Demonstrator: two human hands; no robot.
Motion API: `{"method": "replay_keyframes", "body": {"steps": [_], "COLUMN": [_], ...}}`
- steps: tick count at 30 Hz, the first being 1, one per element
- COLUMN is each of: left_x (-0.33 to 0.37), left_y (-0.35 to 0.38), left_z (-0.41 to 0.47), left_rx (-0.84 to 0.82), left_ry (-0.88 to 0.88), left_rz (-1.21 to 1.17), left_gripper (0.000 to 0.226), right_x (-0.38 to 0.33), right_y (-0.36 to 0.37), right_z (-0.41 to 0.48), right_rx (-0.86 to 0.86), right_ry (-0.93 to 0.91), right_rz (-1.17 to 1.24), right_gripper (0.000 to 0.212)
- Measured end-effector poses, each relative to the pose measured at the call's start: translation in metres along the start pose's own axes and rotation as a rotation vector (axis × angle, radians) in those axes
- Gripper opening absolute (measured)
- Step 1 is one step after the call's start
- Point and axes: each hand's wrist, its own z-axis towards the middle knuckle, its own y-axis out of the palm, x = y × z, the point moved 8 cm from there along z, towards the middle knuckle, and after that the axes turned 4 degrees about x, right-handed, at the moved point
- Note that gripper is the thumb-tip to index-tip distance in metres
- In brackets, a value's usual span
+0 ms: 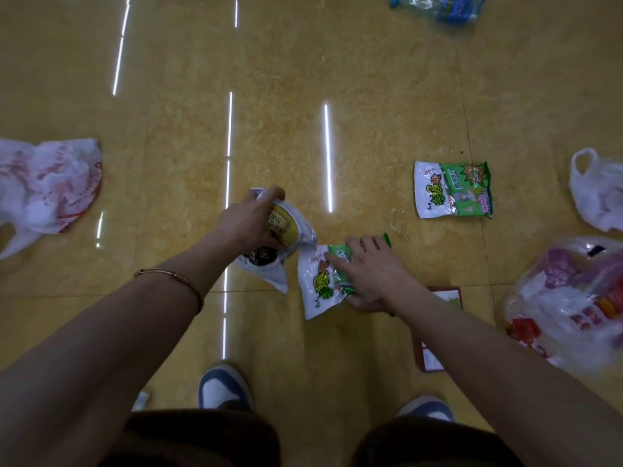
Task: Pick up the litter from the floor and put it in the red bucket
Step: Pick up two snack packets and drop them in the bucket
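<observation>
My left hand [247, 220] grips a white snack wrapper with yellow and black print [290, 227], lifted a little off the yellow floor. My right hand [367, 274] lies over a green and white snack packet [320, 281] on the floor, thumb under its near edge and fingers spread across it. A second green and white packet [451, 190] lies flat farther right. The red bucket is not in view.
A white and red plastic bag [47, 187] lies at the left. A white bag [600, 193] and a clear bag with red contents [573, 301] sit at the right. A red-edged card [438, 328] lies under my right forearm. A crushed clear bottle [441, 8] lies at top. My shoes [222, 389] stand below.
</observation>
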Motion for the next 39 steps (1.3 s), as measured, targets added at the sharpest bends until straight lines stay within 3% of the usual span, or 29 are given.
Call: {"method": "replay_keyframes", "body": {"steps": [9,16,21,31,39], "left_x": [0.025,0.045,0.051,0.064,0.058], "left_y": [-0.186,-0.324,-0.408,-0.587,-0.642], "left_z": [-0.092,-0.177,-0.232,-0.375,-0.502], "left_rx": [0.103,0.196,0.268,0.561,0.78], "left_ry": [-0.042,-0.063,-0.122,-0.276,-0.48], "left_rz": [-0.001,-0.11,-0.234,-0.29,-0.289], "left_gripper": [0.082,0.078,0.081,0.077,0.072], "right_x": [0.011,0.027,0.028,0.009,-0.066], "right_y": [-0.18,-0.344,-0.459,-0.679,-0.756], "right_z": [-0.097,-0.183,-0.232,-0.309,-0.338], "right_rx": [0.111,0.207,0.322,0.601,0.672], "right_ry": [0.092,0.281,0.306,0.089,-0.152], "right_rz": [0.051,0.235,0.293,0.171,0.102], "right_gripper": [0.08,0.083,0.083,0.081,0.084]}}
